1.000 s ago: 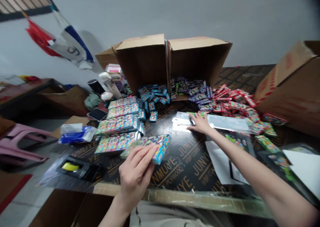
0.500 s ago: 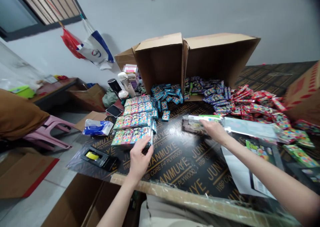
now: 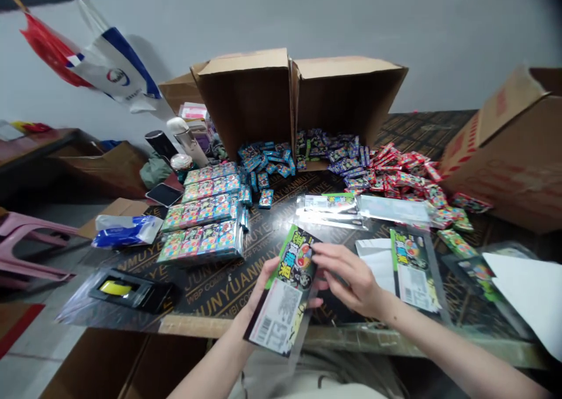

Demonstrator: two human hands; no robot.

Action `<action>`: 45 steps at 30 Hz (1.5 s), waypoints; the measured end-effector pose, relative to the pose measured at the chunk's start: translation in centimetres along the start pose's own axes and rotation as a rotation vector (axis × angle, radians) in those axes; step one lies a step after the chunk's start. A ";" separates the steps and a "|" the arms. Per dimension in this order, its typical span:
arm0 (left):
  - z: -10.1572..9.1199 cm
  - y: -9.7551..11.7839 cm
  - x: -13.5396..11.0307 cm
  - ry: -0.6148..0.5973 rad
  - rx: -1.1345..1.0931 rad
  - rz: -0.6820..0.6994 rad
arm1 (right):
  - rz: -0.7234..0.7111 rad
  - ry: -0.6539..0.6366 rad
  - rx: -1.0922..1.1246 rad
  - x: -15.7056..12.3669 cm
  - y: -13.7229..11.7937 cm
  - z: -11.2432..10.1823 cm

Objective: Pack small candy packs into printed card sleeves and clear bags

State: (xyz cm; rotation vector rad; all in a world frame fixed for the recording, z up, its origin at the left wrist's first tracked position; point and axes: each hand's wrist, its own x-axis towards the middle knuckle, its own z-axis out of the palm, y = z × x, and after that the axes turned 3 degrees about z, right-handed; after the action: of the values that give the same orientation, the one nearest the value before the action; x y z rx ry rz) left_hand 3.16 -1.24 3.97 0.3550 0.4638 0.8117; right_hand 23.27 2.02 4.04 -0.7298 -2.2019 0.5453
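My left hand (image 3: pixel 260 290) grips a printed candy bag (image 3: pixel 281 311) along its left edge, above the front of the table. The bag is black and green with a white label and a clear border, and it tilts toward me. My right hand (image 3: pixel 357 282) has its bent fingers at the bag's upper right edge; the fingertips are partly hidden there. Another printed bag (image 3: pixel 413 270) lies flat on the table beside my right wrist. Farther back is a pile of clear-edged bags (image 3: pixel 331 204).
Stacked rows of small colourful packs (image 3: pixel 199 241) stand on the left, near a tape dispenser (image 3: pixel 132 290). Blue packets (image 3: pixel 267 159), purple packets (image 3: pixel 349 159) and red packets (image 3: pixel 395 173) spill before two cardboard boxes (image 3: pixel 246 106). A larger carton (image 3: pixel 504 159) stands right.
My left hand has left the stacked packs and my right hand the bag pile. Both have come together at a printed candy bag near me. The view has turned to the right.
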 end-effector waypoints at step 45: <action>-1.6 -0.4 2.4 0.217 0.846 0.351 | 0.817 -0.114 0.996 -1.0 2.1 2.1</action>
State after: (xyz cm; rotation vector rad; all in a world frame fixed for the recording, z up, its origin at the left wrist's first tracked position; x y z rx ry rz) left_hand 3.96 0.52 1.85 1.1618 0.9641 0.9696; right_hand 22.97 2.59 0.99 -0.9828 -1.3207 1.9212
